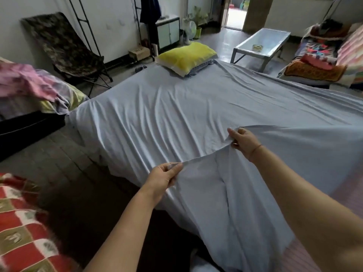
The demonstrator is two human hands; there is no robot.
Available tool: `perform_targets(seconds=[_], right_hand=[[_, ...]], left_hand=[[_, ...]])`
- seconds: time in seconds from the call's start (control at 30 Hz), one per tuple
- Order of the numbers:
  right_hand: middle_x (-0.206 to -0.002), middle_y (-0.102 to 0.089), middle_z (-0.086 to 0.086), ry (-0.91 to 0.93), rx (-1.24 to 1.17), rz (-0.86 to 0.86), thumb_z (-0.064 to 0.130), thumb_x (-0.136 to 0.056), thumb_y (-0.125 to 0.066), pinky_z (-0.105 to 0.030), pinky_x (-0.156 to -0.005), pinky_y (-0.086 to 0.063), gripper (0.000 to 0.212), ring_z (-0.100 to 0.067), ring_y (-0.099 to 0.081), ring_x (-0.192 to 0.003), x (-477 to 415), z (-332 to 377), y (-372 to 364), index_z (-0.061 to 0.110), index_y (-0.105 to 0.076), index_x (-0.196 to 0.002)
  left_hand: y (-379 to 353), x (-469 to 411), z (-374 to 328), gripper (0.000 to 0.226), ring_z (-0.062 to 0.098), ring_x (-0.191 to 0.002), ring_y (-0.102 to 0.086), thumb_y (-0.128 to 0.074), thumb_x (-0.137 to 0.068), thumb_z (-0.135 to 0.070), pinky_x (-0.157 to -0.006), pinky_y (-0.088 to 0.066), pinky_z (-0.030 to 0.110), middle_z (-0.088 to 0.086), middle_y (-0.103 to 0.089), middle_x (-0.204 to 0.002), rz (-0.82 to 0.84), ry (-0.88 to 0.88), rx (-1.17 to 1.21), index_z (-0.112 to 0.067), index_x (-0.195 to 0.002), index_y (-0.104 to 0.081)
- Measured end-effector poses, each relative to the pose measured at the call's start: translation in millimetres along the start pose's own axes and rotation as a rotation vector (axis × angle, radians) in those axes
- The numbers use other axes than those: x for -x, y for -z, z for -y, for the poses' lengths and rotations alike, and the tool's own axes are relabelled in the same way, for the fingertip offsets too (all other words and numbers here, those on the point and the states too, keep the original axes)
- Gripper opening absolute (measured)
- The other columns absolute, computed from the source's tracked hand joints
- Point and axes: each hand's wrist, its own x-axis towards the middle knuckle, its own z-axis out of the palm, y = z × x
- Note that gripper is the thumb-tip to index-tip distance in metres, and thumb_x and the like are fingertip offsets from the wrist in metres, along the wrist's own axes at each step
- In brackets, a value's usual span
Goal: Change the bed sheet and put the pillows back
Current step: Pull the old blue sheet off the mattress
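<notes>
A pale blue bed sheet (176,114) lies wrinkled across the bed. My left hand (163,178) pinches its near edge, lifted off the mattress. My right hand (242,140) grips the same edge further right, so the cloth is stretched between both hands and hangs down below them. A yellow pillow (185,55) rests on the far end of the bed, on top of a second, darker pillow that is mostly hidden. A pink striped mattress surface (351,185) shows at the right where the sheet does not reach.
A heap of pink and yellow bedding (35,91) sits on a low stand at the left. A folding chair (64,48) stands behind it. A red checked cloth (21,222) lies at bottom left. A glass coffee table (263,43) and a sofa (324,54) are beyond the bed.
</notes>
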Motion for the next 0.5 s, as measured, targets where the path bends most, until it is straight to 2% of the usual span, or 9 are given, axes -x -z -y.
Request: perform_targets(seconds=[0.07,0.13,0.27,0.37,0.43,0.5], right_hand=[[-0.064,-0.042,-0.003,0.014,0.022,0.021,0.019,-0.097,-0.056,-0.016,-0.045,-0.037,0.031,-0.003,-0.042,-0.043,-23.6,10.8,-31.9,0.016,-0.043,-0.069],[-0.063,-0.039,-0.003,0.015,0.032,0.057,0.019,-0.096,-0.057,-0.016,-0.043,-0.036,0.032,-0.005,-0.041,-0.043,-49.1,18.7,-63.7,0.015,-0.043,-0.068],[-0.063,-0.039,-0.004,0.018,0.053,0.134,0.02,-0.096,-0.057,-0.016,-0.043,-0.037,0.031,-0.002,-0.041,-0.039,-103.9,36.4,-136.7,0.014,-0.043,-0.069],[-0.063,-0.039,-0.005,0.001,0.074,0.165,0.02,-0.096,-0.057,-0.016,-0.043,-0.037,0.031,-0.003,-0.041,-0.041,-145.8,50.3,-190.1,0.011,-0.046,-0.069],[-0.062,-0.041,-0.004,-0.026,0.088,0.183,0.019,-0.097,-0.056,-0.015,-0.043,-0.038,0.032,-0.006,-0.041,-0.045,-170.4,57.2,-225.1,0.011,-0.048,-0.067],[-0.063,-0.04,-0.004,-0.037,0.09,0.212,0.018,-0.098,-0.054,-0.014,-0.043,-0.037,0.032,-0.003,-0.041,-0.041,-193.8,62.6,-261.3,0.011,-0.048,-0.067]], left_hand=[[26.8,-18.0,-7.9,0.025,0.006,-0.046,-0.036,-0.069,-0.086,-0.015,-0.043,-0.032,0.014,-0.004,-0.047,-0.052,-0.131,-0.025,0.029,-0.013,-0.063,-0.06],[55.6,-36.2,-15.6,0.025,0.007,-0.048,-0.037,-0.07,-0.086,-0.016,-0.044,-0.034,0.014,-0.004,-0.05,-0.054,-0.248,-0.038,0.067,-0.012,-0.067,-0.054],[112.1,-72.9,-39.5,0.013,0.006,-0.046,-0.041,-0.069,-0.088,-0.016,-0.042,-0.037,0.013,-0.004,-0.054,-0.058,-0.406,-0.065,0.084,-0.004,-0.088,-0.065],[151.9,-102.6,-61.2,0.01,-0.002,-0.04,-0.045,-0.067,-0.09,-0.013,-0.042,-0.038,0.011,-0.009,-0.058,-0.053,-0.5,-0.079,0.07,-0.004,-0.086,-0.068],[179.9,-120.7,-73.7,0.012,0.001,-0.048,-0.051,-0.067,-0.09,-0.014,-0.05,-0.043,0.015,-0.01,-0.062,-0.054,-0.55,-0.077,0.059,-0.006,-0.081,-0.068],[210.4,-138.8,-84.9,0.014,0.011,-0.064,-0.058,-0.068,-0.09,-0.017,-0.063,-0.048,0.024,-0.002,-0.068,-0.067,-0.579,-0.074,0.069,-0.008,-0.079,-0.07]])
